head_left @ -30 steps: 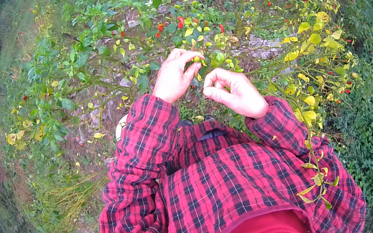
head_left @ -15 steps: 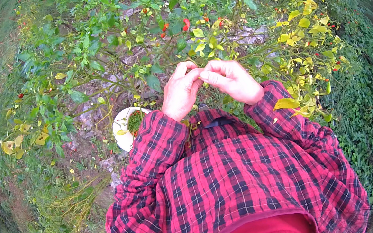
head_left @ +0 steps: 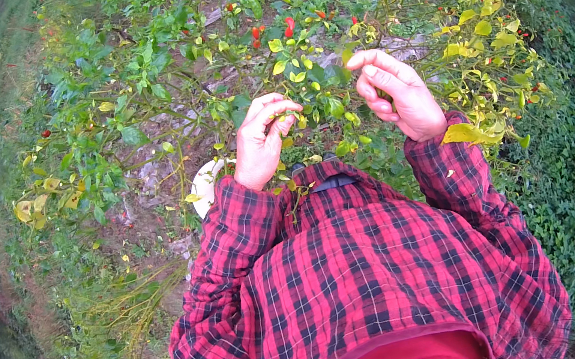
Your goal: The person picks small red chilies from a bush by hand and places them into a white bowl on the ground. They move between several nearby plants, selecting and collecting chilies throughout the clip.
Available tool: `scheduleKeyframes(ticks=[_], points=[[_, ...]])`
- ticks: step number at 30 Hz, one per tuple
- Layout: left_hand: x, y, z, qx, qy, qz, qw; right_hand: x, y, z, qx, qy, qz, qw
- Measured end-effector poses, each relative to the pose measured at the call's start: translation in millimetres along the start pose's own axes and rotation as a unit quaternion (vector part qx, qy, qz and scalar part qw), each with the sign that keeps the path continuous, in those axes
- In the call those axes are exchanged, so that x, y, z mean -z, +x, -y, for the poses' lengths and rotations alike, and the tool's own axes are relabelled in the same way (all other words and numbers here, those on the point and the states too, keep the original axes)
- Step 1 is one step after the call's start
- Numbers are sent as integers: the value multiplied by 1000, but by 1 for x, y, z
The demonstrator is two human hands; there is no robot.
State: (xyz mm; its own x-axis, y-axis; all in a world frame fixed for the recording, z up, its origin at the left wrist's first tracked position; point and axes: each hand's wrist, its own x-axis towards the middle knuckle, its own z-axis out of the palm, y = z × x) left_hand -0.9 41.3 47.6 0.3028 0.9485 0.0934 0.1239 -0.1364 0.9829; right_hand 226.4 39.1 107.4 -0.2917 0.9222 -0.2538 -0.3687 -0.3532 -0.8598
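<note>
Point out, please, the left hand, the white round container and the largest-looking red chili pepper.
Left hand (head_left: 259, 144): head view, the middle of the hand, below the fingers.
White round container (head_left: 203, 187): head view, its visible left part.
Red chili pepper (head_left: 289, 27): head view, the middle of its body.

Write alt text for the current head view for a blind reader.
A person in a red plaid shirt reaches among pepper plants: the left hand has its fingers at small green growth, and the right hand is apart from it, fingers curled. Red peppers hang beyond, yellow leaves are at right, and a white container partly shows.
</note>
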Motion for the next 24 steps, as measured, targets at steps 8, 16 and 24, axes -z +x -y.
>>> scheduleKeyframes(ticks=[8, 16, 24], points=[[-3, -7, -4, -26, 29, -5, 999, -19, 22, 4, 32, -459, -50, 887], [-3, -11, -3, -17, 10, -2, 1000, -19, 29, -14, 166, -538, -66, 824], [1, -19, -8, -16, 1, -9, 1000, -16, 17, -13, -12, 66, 29, 997]])
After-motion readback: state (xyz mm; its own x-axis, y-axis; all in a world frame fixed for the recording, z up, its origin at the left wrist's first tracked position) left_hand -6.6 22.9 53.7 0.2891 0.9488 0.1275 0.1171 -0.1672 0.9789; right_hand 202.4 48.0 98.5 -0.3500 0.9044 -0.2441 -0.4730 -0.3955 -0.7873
